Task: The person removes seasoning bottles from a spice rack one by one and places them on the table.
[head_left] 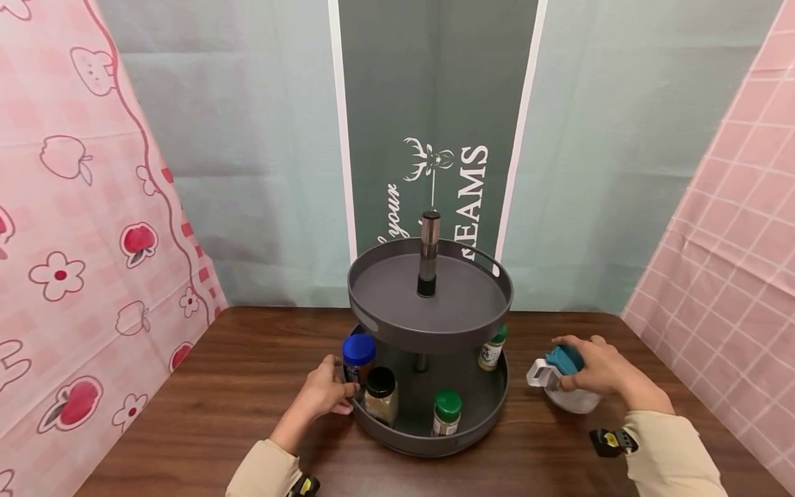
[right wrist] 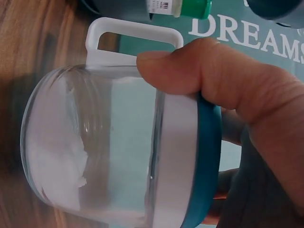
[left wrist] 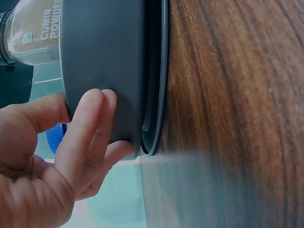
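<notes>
**Two hands, a spice carousel and a lidded jar**

While the left hand (head_left: 328, 395) curls its fingers (left wrist: 90, 124) round the outer wall of the lower tray (head_left: 462, 442) of a two-tier grey carousel, the right hand (head_left: 595, 371) grips from above the teal lid (right wrist: 205, 166) of a clear jar (head_left: 568, 395) standing on the wooden table (head_left: 217, 414) just right of the carousel.

Four containers crowd the lower tray: a blue-capped jar (head_left: 358, 357) and a black-lidded jar (head_left: 381, 395) close to the left hand, a green-capped bottle (head_left: 446, 413) at the front, another green-capped bottle (head_left: 492, 348) at the back right. The upper tray (head_left: 397, 314) — smooth, matt, round — overhangs them and hides part of the centre post (head_left: 421, 362). A slim metallic grinder (head_left: 428, 254) stands upright on it.

The jar is transparent with a white loop handle (right wrist: 133, 35); something white lies inside, too blurred to name. The table shows dark wood grain. Behind hang a green banner (head_left: 435, 103) and pink patterned cloths (head_left: 74, 241) — the banner's lettering is partly blocked by the carousel.
</notes>
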`<state>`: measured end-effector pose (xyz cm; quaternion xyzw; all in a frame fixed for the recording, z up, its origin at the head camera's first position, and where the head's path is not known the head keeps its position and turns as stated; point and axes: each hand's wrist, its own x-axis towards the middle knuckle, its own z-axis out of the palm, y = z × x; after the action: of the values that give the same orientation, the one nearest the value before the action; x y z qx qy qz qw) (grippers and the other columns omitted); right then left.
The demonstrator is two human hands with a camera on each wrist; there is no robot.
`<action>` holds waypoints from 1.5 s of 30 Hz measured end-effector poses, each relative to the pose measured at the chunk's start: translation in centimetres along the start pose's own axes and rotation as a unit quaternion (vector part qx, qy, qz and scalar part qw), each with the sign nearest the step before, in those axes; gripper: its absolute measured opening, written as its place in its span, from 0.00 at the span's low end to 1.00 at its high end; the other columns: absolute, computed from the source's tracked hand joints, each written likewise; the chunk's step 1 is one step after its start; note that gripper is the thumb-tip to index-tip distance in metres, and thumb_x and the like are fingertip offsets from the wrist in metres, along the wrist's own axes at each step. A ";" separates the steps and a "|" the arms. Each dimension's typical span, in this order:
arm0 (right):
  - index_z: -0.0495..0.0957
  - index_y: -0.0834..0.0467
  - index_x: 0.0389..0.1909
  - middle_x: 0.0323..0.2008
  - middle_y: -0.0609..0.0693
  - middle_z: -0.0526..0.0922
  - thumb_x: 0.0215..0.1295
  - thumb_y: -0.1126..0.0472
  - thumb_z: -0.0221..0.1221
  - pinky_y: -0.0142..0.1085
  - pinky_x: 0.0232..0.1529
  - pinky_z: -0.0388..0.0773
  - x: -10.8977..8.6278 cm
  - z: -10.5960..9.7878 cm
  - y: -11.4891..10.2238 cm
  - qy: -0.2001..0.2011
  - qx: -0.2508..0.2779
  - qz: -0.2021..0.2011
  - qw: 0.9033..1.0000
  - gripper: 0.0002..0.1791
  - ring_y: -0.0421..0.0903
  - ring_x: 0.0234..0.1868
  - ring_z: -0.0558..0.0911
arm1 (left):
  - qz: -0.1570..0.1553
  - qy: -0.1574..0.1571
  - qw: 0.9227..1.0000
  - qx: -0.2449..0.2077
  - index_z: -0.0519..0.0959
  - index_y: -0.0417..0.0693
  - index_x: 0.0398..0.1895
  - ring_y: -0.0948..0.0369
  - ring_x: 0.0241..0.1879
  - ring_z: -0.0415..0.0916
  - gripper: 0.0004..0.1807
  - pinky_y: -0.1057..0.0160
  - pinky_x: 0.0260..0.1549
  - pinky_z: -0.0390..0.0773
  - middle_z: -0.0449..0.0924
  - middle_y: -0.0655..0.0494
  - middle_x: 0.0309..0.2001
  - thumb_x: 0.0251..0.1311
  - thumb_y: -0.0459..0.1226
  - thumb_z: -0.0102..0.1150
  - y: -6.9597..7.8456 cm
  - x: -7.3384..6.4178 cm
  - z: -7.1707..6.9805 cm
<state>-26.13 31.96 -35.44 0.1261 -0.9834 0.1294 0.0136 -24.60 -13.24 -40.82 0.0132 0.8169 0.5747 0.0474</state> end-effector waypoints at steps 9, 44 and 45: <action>0.70 0.63 0.55 0.37 0.67 0.69 0.37 0.53 0.71 0.51 0.30 0.69 0.5 0.2 0.6 -0.011 0.001 0.006 1.000 0.40 0.59 0.34 0.70 | 0.000 0.008 1.000 -0.009 0.59 0.28 0.56 0.56 0.16 0.77 0.31 0.59 0.17 0.78 0.69 0.44 0.23 0.49 0.23 0.60 0.3 0.0 0.0; 0.65 0.60 0.55 0.36 0.68 0.65 0.40 0.51 0.70 0.49 0.26 0.68 0.4 2.3 1.8 -0.030 0.005 0.026 0.999 0.40 0.63 0.32 0.67 | -0.004 0.020 1.000 -0.010 0.57 0.28 0.57 0.54 0.15 0.76 0.33 0.59 0.15 0.77 0.67 0.41 0.24 0.44 0.20 0.56 0.1 0.2 0.4; 0.65 0.60 0.56 0.37 0.68 0.65 0.40 0.51 0.70 0.49 0.26 0.68 0.5 2.2 1.7 -0.030 0.004 0.024 0.999 0.40 0.63 0.32 0.67 | -0.005 0.020 1.000 -0.010 0.57 0.28 0.57 0.54 0.15 0.76 0.33 0.59 0.16 0.77 0.67 0.42 0.24 0.44 0.20 0.56 0.1 0.1 0.4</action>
<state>-27.00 32.91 -37.98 0.1062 -0.9856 0.1303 -0.0194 -24.70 -12.86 -40.86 -0.0029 0.8119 0.5829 0.0339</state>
